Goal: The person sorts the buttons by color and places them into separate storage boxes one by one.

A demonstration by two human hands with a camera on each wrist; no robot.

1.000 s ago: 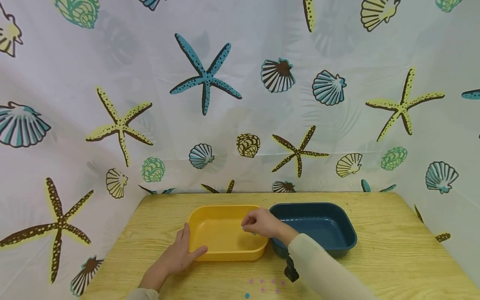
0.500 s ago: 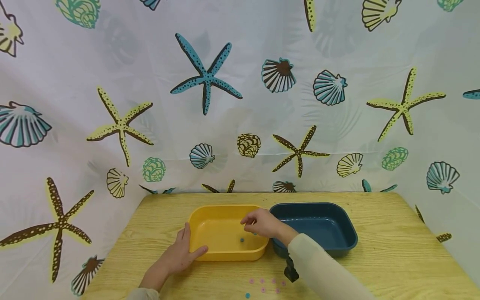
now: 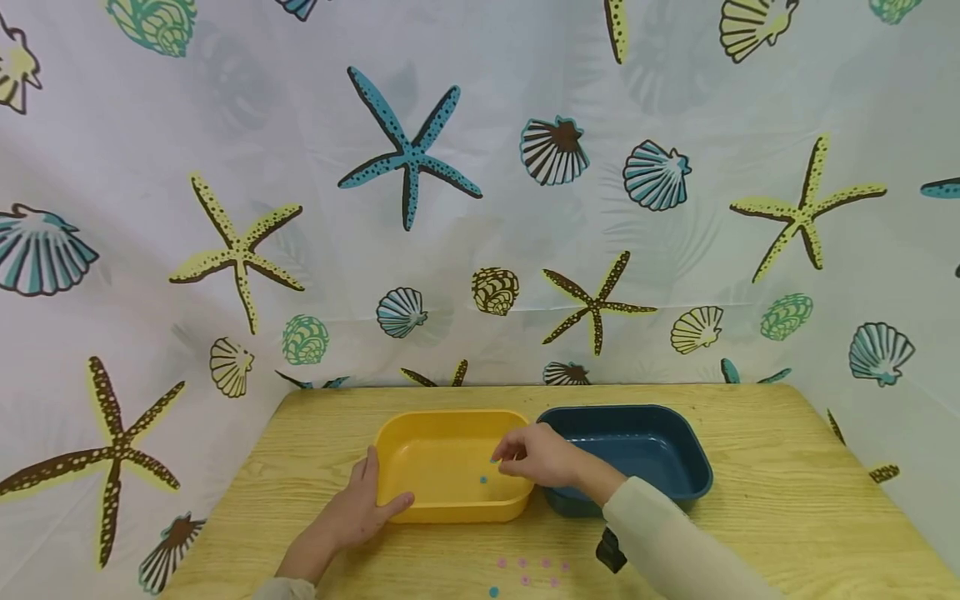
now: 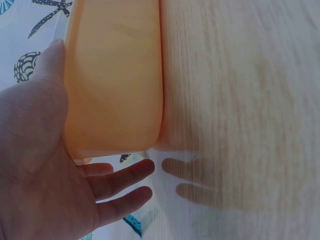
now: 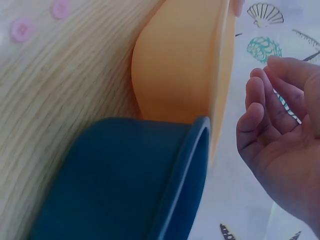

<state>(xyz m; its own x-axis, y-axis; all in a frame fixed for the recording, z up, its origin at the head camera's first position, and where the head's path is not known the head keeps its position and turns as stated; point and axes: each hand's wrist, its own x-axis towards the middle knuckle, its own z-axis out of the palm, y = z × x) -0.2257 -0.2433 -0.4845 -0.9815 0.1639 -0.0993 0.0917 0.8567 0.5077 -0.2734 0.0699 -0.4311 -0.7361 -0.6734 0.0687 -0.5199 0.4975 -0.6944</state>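
I see the yellow tub sitting on the wooden table, a shallow rounded-corner plastic basin, glossy, with a plain rim. It stands just left of the dark blue tub of the same shape, and the two appear to touch at their near corners.

My left hand grips the yellow tub's near left corner, thumb hooked over the rim and palm against the outer wall. My right hand hovers over the yellow tub's right end, fingers bent loosely inward; a small blue dot shows at the fingertips, but I cannot tell whether it is pinched there or lying below in the tub.

Inside the yellow tub one small blue bead lies on the floor, right of centre. The dark blue tub shows nothing I can make out inside. On the table near the front edge lie several pink beads and one blue bead.

The left wrist view shows what the head view cannot: the yellow tub's outer wall pressed against my palm, with my lower fingers spread straight and free past its corner. The right wrist view shows the two tubs' walls side by side from outside, two pink beads on the wood, and my curled fingers with nothing visible between them.
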